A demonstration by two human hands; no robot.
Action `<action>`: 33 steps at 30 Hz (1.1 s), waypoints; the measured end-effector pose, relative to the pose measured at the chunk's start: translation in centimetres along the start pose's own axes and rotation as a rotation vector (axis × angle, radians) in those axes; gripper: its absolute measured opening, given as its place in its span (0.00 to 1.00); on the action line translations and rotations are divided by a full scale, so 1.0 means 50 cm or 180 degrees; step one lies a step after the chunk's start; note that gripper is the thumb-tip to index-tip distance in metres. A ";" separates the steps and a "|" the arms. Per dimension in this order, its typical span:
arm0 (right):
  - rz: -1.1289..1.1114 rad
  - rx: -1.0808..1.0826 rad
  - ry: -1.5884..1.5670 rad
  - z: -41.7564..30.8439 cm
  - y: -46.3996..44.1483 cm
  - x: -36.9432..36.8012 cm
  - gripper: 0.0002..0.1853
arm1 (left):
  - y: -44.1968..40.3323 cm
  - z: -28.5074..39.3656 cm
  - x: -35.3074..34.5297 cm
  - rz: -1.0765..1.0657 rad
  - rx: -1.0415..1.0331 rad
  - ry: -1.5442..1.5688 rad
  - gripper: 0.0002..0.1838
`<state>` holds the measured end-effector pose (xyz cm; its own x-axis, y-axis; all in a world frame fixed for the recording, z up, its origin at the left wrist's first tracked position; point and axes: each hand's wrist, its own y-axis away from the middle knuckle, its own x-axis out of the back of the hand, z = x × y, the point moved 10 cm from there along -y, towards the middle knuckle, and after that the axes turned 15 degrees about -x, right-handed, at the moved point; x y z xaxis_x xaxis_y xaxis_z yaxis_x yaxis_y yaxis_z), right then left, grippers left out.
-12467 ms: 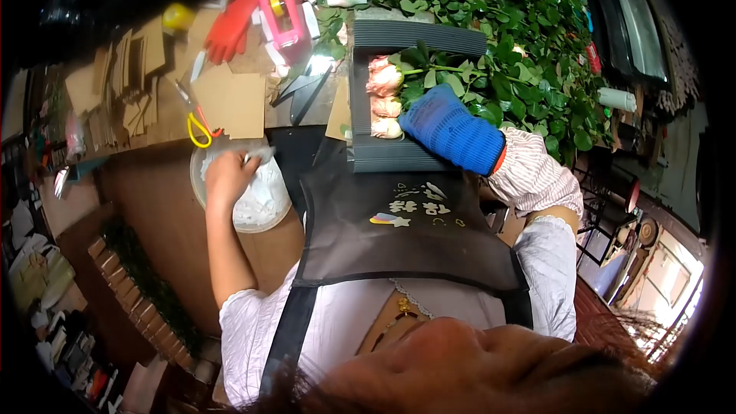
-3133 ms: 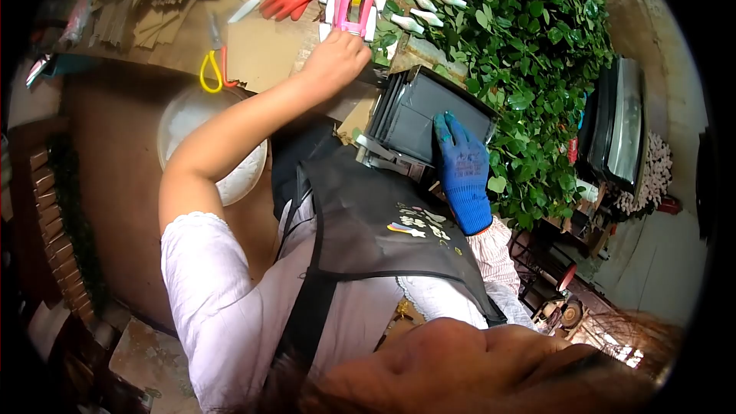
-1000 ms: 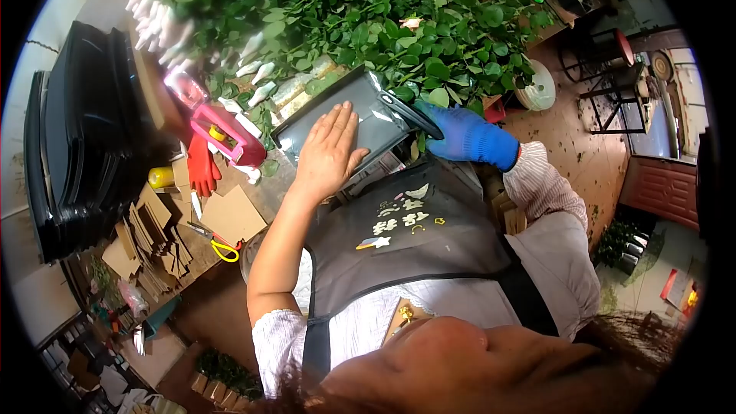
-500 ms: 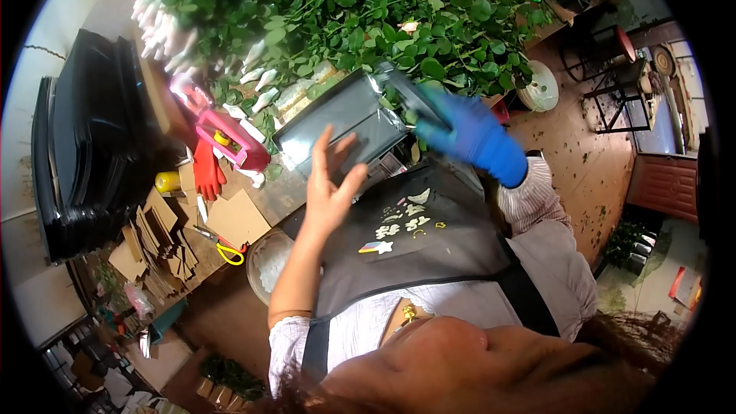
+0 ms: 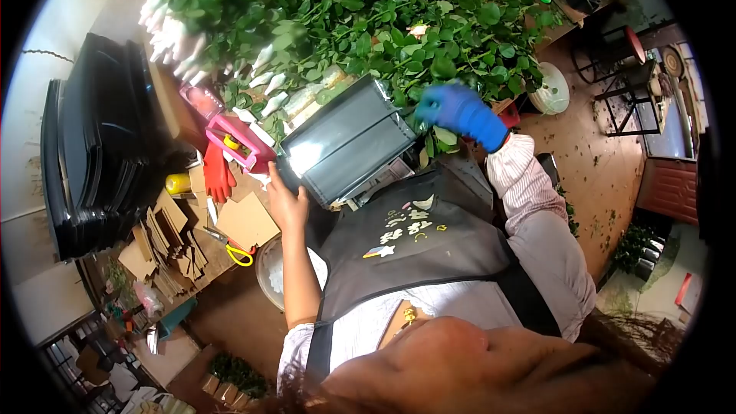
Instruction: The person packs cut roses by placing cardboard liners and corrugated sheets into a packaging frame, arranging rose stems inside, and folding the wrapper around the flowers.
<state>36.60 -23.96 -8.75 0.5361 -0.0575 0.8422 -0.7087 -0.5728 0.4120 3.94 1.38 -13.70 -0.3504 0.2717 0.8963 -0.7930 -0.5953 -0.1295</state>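
A dark grey tray [image 5: 337, 146] with a shiny lining lies in front of the apron, tilted in view, with no flowers in it. My bare left hand [image 5: 287, 201] is at the tray's left end, its fingers apart and nothing held in them. Beyond the tray's right end is my right hand [image 5: 458, 113] in a blue glove, blurred, beside the green leaves; whether its fingers hold anything is hidden. A heap of leafy stems [image 5: 360, 23] spreads behind the tray, with one pink rose [image 5: 418, 31] among the leaves.
Left of the tray are a pink tape dispenser [image 5: 244, 149], a red glove [image 5: 218, 174], cardboard pieces [image 5: 248, 222] and yellow-handled scissors [image 5: 239, 254]. A stack of black sheets [image 5: 103, 153] stands far left. White-wrapped flower heads [image 5: 172, 34] lie at the back left. A white bucket [image 5: 550, 89] stands right.
My left hand has moved from over the tray to its left end. My right hand has let go of the dark piece at the tray's right end and moved toward the leaves.
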 end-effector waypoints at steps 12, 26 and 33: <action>-0.1025 0.0190 -0.2937 0.021 0.063 -0.086 0.12 | -0.022 0.013 0.020 0.0638 -0.0858 -0.0026 0.17; -0.0250 0.0042 -0.2225 -0.051 0.137 -0.014 0.16 | -0.138 -0.315 0.008 0.0999 0.1278 0.2080 0.23; -0.0200 -0.0095 -0.2450 -0.049 0.179 0.016 0.15 | -0.049 -0.198 -0.002 0.0398 0.0853 0.0905 0.19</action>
<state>29.57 -27.12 -3.54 0.7358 -0.5842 0.3424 -0.6726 -0.5721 0.4694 0.96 10.29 -17.66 -0.5894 0.3607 0.7228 -0.5909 -0.8027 -0.0813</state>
